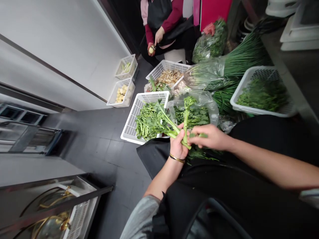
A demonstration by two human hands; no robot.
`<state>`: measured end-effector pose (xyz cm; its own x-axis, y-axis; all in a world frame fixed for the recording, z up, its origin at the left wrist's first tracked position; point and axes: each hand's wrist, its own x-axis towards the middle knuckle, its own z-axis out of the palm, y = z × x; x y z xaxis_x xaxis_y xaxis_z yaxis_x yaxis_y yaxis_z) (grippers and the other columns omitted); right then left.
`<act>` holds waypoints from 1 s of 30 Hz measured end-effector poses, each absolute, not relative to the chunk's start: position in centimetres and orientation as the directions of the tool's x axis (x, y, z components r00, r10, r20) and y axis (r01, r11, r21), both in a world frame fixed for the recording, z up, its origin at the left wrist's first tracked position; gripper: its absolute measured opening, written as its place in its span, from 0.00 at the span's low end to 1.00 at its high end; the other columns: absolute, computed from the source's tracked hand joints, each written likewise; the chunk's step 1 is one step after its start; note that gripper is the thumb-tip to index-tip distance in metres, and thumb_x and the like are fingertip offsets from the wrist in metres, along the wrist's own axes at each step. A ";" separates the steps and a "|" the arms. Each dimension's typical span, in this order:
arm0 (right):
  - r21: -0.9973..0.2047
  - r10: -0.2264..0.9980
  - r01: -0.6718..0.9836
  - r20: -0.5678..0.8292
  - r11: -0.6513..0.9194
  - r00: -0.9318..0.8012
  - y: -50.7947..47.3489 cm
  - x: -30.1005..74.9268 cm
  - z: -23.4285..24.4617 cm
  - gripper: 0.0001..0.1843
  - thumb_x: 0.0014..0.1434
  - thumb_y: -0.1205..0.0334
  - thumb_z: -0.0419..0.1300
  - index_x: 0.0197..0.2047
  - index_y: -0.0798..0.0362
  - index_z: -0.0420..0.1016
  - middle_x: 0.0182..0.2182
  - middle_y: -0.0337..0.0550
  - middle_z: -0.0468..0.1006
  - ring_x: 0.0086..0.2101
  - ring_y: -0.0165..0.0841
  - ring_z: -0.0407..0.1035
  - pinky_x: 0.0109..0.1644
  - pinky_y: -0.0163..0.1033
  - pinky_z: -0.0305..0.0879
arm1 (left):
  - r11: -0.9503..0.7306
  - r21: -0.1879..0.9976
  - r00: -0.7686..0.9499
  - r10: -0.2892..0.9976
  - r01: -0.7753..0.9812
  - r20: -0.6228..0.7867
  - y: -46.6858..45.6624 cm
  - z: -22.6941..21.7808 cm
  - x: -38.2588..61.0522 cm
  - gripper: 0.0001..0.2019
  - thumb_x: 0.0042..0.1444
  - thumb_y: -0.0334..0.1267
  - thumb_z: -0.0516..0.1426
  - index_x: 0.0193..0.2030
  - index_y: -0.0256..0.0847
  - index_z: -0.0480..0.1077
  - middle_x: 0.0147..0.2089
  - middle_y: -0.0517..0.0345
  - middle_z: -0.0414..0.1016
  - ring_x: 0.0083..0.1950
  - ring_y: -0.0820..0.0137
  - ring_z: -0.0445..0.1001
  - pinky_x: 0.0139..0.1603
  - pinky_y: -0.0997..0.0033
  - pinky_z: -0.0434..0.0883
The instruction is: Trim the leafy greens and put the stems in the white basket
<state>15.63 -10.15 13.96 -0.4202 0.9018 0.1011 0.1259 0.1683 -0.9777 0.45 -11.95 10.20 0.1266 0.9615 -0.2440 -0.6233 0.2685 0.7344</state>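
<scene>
My left hand [178, 146], with a bracelet on its wrist, is closed around green vegetable stalks [171, 124]. One stalk [186, 113] stands upright with a budded, broccoli-like top; another leans left with leaves. My right hand [211, 136] is closed at the lower part of these stalks, its fingertips almost touching my left hand. Across its fingers lies a short green piece [199, 135], blurred, whose kind I cannot make out. Just beyond my hands, an open plastic bag [213, 108] holds leafy greens. Left of it, a white basket [129, 127] contains cut leafy stalks [148, 121].
Another person [161, 31] sits opposite, holding a pale peeled vegetable [151, 49]. Small baskets, one with pale round vegetables [121, 93], stand by the wall. Bundled long green stalks [245, 54] lie to the right, near a white basket of herbs [236, 105]. A metal rack [93, 196] stands lower left.
</scene>
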 end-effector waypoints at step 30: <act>-0.901 0.955 0.323 0.295 0.291 -0.036 -4.4 15.2 10.6 0.08 0.54 0.57 0.58 0.30 0.52 0.66 0.20 0.39 0.68 0.22 0.31 0.63 0.26 0.37 0.61 | 0.475 0.680 0.256 0.878 -0.559 -0.403 -12.1 9.1 -0.5 0.16 0.50 0.41 0.61 0.43 0.37 0.66 0.26 0.59 0.69 0.18 0.78 0.62 0.16 0.80 0.58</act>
<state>15.18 -4.42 10.57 -0.0365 0.9548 0.2950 0.3227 0.2906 -0.9008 -0.49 -12.06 9.10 0.2565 0.8785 -0.4031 -0.5586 0.4751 0.6799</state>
